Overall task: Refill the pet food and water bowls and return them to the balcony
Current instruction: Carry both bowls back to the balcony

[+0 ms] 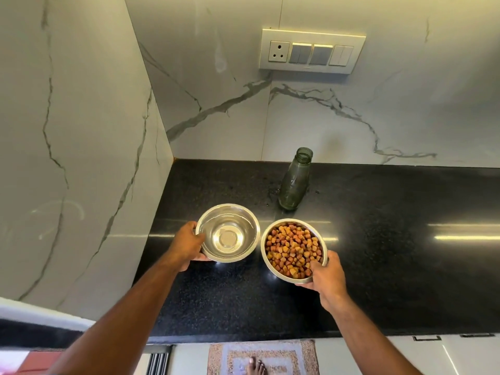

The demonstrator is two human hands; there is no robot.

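Two steel bowls are over the black counter (378,266). The water bowl (228,232) on the left holds clear water, and my left hand (188,246) grips its left rim. The food bowl (293,250) on the right is full of brown kibble; my right hand (326,274) holds its near right rim with the thumb inside the edge. Whether the bowls rest on the counter or are lifted slightly, I cannot tell. An uncapped, empty green bottle (295,182) stands upright behind the bowls, near the wall.
Marble walls close the counter on the left and at the back. A switch panel (312,51) sits on the back wall. Water drops lie around the bottle's base. Below the counter edge are a floor mat (297,355) and my bare foot (255,366).
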